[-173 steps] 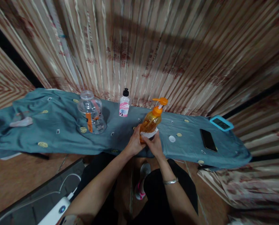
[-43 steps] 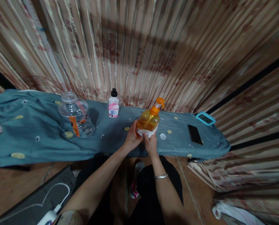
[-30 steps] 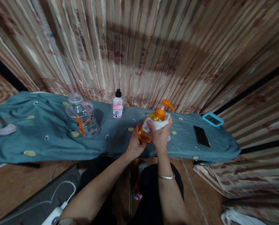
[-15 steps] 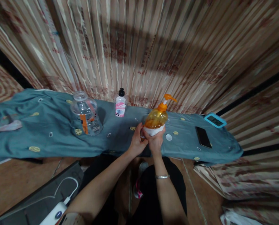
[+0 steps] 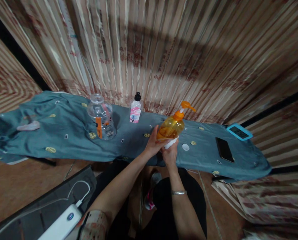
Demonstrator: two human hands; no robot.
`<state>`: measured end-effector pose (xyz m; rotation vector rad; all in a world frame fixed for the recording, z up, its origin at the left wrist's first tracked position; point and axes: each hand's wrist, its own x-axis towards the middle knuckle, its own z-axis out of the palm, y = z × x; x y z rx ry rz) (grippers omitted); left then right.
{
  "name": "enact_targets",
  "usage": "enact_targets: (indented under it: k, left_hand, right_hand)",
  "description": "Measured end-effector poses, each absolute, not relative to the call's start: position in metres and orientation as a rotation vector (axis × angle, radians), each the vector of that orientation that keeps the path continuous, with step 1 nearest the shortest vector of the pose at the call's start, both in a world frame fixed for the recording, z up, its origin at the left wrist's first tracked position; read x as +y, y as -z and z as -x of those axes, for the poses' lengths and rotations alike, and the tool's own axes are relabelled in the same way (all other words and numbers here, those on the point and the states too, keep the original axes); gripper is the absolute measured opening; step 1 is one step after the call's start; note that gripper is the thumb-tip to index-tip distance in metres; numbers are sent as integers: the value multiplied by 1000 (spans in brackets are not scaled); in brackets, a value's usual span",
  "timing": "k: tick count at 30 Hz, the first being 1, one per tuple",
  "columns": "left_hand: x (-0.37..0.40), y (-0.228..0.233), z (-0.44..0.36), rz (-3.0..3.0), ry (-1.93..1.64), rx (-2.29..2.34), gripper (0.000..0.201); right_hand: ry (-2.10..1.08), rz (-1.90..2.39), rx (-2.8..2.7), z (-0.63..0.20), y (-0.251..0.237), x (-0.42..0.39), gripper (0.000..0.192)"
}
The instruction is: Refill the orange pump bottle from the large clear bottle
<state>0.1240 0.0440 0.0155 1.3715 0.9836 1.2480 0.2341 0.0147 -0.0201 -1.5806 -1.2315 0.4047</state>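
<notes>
The orange pump bottle (image 5: 171,127) is lifted off the bench (image 5: 71,146) and tilted, its orange pump head (image 5: 185,108) leaning up and to the right. It hangs over the middle of the bench's near edge, held between both hands. The left hand (image 5: 154,144) has a clenched grip on the bottle's left side, thumb up along the amber body. The right hand (image 5: 169,154) is under the bottle's base, its grip closed on a white cloth (image 5: 170,143) pressed against the bottom of the bottle. A silver bangle (image 5: 178,192) sits on the right wrist.

Just to the right of the bottle, a small white cap (image 5: 185,147) lies on the teal cover. Farther right lie a black phone (image 5: 224,149) and, beyond it, a blue-framed digital clock (image 5: 239,132) near the bench's far corner. To the left, against the striped curtain (image 5: 149,50), stands a small bottle with a pink label and black cap (image 5: 135,109). Left of that stands a clear plastic jar (image 5: 101,116) with orange markings. At the lower left, on the floor, a white power bank (image 5: 61,226) with a cable lies on a dark mat.
</notes>
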Motion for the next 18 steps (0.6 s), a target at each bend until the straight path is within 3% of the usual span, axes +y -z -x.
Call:
enact_targets:
  k: [3, 11, 18]
  left_hand:
    - [43, -19, -128, -1291, -1271, 862, 76]
    - [32, -3, -127, -1133, -1246, 831, 86]
    - [16, -7, -115, -1141, -1227, 844, 82]
  right_hand:
    - [-371, 1547, -1233, -235, 9, 15, 102]
    - [-195, 1413, -1230, -234, -44, 20, 95]
    - [55, 1425, -1207, -217, -59, 33, 112]
